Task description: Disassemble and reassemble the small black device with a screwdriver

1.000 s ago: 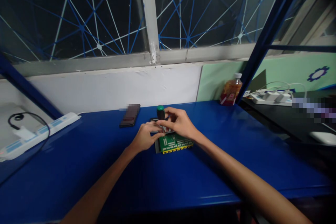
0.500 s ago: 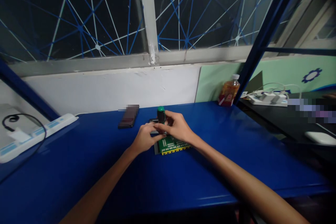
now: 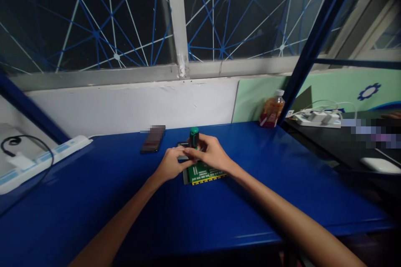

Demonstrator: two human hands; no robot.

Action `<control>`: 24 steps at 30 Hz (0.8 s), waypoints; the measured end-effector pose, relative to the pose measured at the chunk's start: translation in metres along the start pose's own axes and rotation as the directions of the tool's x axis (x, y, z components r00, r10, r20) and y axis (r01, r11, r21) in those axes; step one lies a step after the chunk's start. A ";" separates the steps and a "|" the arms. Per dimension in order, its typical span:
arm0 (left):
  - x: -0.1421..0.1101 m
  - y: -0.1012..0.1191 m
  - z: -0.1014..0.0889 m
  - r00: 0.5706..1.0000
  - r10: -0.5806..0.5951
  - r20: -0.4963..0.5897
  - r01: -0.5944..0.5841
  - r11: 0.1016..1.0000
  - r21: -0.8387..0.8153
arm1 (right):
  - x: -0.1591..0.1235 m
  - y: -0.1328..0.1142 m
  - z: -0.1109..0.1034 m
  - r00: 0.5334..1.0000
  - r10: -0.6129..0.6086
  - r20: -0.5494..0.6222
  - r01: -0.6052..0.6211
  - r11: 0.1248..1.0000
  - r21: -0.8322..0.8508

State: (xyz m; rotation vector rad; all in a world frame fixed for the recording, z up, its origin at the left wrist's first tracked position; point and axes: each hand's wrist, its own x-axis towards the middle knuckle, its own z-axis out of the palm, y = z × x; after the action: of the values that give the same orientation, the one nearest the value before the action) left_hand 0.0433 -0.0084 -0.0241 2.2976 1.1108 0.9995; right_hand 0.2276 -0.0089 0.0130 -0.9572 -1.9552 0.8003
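Observation:
A green circuit board (image 3: 205,173) lies on the blue table (image 3: 219,217), near its middle. My right hand (image 3: 210,153) is closed round a screwdriver with a green and black handle (image 3: 194,137), held upright over the board's far end. My left hand (image 3: 171,164) is closed at the board's left far corner, its fingertips pinched by the screwdriver's shaft. What the left fingers grip is hidden by the hands.
A dark phone (image 3: 153,138) lies behind the hands to the left. A white power strip (image 3: 44,159) with a black cable sits at the far left. A drink bottle (image 3: 273,109) stands at the back right, with another power strip (image 3: 316,118) on a dark table beyond.
The hands and screwdriver stay over the board, with the screwdriver handle turned slightly. The view has shifted a little, so everything sits slightly left.

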 end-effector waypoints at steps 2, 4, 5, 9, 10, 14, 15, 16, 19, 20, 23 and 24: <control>0.000 0.001 0.000 1.000 0.000 0.008 0.000 1.000 -0.006 | -0.001 0.001 0.001 1.000 -0.007 -0.002 0.007 1.000 0.008; -0.001 0.002 0.000 0.999 0.012 0.034 -0.012 1.000 -0.016 | -0.002 0.002 0.001 1.000 -0.018 0.000 0.018 1.000 0.014; -0.001 0.001 0.000 0.999 0.017 0.044 -0.016 1.000 -0.020 | -0.002 0.003 0.001 1.000 -0.025 -0.001 0.025 1.000 0.015; -0.002 -0.001 0.002 1.000 0.002 0.029 -0.001 1.000 -0.022 | -0.003 0.002 0.001 0.999 -0.041 -0.007 0.041 0.999 0.000; -0.002 -0.001 0.002 1.000 -0.003 0.022 0.004 1.000 -0.023 | -0.003 0.001 0.001 0.999 -0.039 -0.005 0.039 0.999 -0.006; -0.002 -0.001 0.001 1.000 -0.005 0.025 0.006 0.999 -0.043 | -0.003 0.000 0.001 1.000 -0.027 0.010 0.027 0.999 -0.023; -0.002 0.000 0.000 0.999 -0.003 0.049 0.006 0.998 -0.055 | -0.003 0.000 0.001 1.000 -0.029 0.012 0.029 0.999 -0.022; -0.002 0.001 -0.002 0.997 0.000 0.075 0.005 0.998 -0.067 | -0.003 0.000 0.001 0.999 -0.033 0.011 0.033 0.999 -0.018; -0.002 0.002 -0.004 0.993 0.005 0.121 0.005 0.996 -0.085 | -0.004 0.000 0.000 0.999 -0.039 0.011 0.040 0.999 -0.006; -0.002 0.002 -0.005 0.993 0.005 0.119 0.005 0.997 -0.083 | -0.004 0.000 0.000 0.999 -0.037 0.012 0.037 0.999 -0.006; -0.002 0.000 -0.003 0.996 0.004 0.088 0.002 0.998 -0.063 | -0.005 0.000 0.000 1.000 -0.030 0.010 0.030 1.000 -0.008; -0.002 -0.001 -0.001 0.997 0.001 0.074 0.003 0.998 -0.056 | -0.005 0.000 0.000 1.000 -0.030 0.008 0.030 1.000 -0.004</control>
State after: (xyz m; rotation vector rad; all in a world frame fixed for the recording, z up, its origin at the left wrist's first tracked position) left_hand 0.0408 -0.0090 -0.0247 2.2703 1.0403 0.9254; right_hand 0.2292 -0.0132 0.0114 -0.9266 -1.9741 0.7848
